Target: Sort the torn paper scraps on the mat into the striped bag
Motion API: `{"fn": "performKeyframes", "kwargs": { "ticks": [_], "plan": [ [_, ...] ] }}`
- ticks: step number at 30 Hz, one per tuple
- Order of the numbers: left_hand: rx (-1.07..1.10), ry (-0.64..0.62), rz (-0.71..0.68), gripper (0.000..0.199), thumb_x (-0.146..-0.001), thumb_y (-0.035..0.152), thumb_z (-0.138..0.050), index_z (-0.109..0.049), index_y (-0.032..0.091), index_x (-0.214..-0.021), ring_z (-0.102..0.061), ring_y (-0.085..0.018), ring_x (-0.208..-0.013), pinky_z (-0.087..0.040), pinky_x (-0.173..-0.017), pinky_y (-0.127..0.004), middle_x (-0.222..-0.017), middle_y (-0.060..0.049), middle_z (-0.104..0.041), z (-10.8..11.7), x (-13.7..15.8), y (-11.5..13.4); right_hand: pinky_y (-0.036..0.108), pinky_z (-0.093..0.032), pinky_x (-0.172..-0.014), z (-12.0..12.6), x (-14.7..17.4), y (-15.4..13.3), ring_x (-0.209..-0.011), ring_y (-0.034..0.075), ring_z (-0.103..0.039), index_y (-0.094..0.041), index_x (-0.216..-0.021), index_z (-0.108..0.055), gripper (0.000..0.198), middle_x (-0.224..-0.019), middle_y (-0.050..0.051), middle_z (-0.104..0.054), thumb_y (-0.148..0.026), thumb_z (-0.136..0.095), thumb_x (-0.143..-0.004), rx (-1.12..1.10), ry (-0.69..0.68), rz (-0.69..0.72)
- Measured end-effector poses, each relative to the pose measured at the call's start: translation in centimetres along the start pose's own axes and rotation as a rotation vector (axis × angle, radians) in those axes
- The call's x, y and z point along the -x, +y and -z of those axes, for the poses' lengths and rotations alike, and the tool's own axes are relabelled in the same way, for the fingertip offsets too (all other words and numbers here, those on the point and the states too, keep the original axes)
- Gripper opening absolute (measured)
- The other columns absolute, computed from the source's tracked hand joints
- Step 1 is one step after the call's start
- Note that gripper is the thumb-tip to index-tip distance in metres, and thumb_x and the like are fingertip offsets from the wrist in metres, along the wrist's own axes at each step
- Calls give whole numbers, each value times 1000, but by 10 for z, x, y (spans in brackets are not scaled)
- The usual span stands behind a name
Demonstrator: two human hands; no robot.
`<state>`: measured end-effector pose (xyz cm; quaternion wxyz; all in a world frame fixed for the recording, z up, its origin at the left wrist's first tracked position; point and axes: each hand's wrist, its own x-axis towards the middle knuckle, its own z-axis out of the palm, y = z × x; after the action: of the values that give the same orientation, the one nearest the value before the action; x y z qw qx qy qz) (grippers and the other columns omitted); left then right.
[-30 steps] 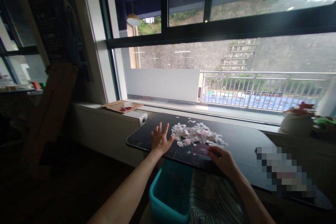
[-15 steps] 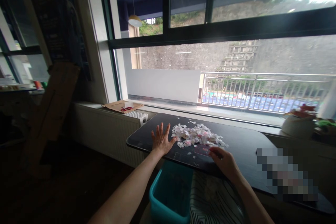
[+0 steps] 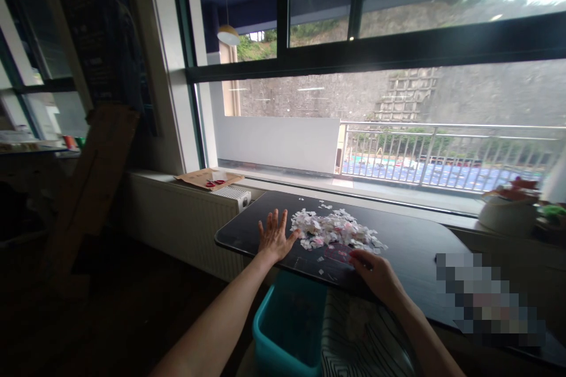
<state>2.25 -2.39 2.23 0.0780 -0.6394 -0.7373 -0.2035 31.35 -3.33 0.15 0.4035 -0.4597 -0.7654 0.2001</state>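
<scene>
On one surface (image 3: 411,241), with left hand (image 3: 273,241) spread beside one paper-scrap pile (image 3: 329,227) too jumbled to count, pinching one hard-to-discern, see-through pinkish piece (image 3: 337,254) in right hand (image 3: 375,271).

Dark-framed window (image 3: 354,59) before me, daylight through its glass, grey wall (image 3: 309,99) and metal railing (image 3: 428,153) outside, pale radiator (image 3: 186,218) to my left, dim floor (image 3: 132,330), black table (image 3: 415,241) close to me

The left arm (image 3: 221,306) stretches well forward, the left hand (image 3: 273,241) spread wide, back uppermost, fingers fanned and thumb jutting inward. Over on the other side, the right arm (image 3: 424,330) slants inward, the right hand (image 3: 375,271) bent with thumb and fingertips pinched together.
</scene>
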Motion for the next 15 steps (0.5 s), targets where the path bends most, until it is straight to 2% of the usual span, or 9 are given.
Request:
{"fn": "performKeyframes", "kwargs": {
  "ticks": [5,11,15],
  "plan": [
    [5,15,-1,76,-87,64,-31,-17,22,-148,-11,-34,-141,-10,-109,-60,-155,-16,-11,1,1,0,29,-49,-66,-10,4,-12,-71,21,-65,-19,-91,-73,32,-82,6,-74,-42,-54,-81,-8,-95,19],
    [18,72,-13,74,-85,60,-41,-20,25,-147,-14,-34,-141,-11,-108,-60,-155,-16,-12,1,3,0,28,-48,-65,-9,9,-14,-69,20,-64,-17,-92,-70,29,-77,5,-72,-36,-52,-79,-67,29,-29],
    [20,93,-6,75,-84,56,-45,-21,23,-147,-17,-33,-140,-12,-109,-60,-154,-16,-16,1,4,1,27,-47,-62,-9,11,-13,-65,19,-63,-16,-89,-70,27,-72,4,-70,-33,-53,-77,-113,-14,-28]
  ]
}}
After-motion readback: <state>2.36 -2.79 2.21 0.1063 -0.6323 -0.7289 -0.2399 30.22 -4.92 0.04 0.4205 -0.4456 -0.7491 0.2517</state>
